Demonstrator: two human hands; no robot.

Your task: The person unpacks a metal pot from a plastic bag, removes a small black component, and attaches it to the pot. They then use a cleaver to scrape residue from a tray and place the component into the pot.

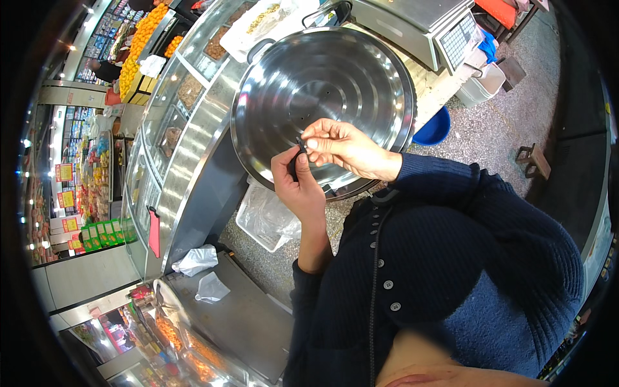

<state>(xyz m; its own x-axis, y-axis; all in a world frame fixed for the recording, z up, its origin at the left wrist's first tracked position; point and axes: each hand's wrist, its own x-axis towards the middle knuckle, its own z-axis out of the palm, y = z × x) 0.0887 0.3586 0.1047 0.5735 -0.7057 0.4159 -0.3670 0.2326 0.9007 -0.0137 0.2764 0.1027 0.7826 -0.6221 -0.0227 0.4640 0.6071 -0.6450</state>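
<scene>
Both of my hands meet over the near part of a wide, round, shiny steel pan or lid (364, 80), which has concentric rings and small dark holes near its centre. Closed around a small black part (301, 148) is my left hand (300, 187), its thumb pressed on the piece. My right hand (351, 149) pinches at the top of the same part with thumb and fingertips. Most of the piece is covered by fingers, so its exact kind cannot be made out. A dark loop handle (260, 48) sticks out from the steel rim at the far left.
A glass-topped display counter (193, 122) runs along the left. At the back right stands a scale (445, 39), with a blue basin (433, 127) and a pale bin (482, 87) lower down. A white plastic basket (267, 216) sits below the steel piece. A small stool (534, 161) is farther right.
</scene>
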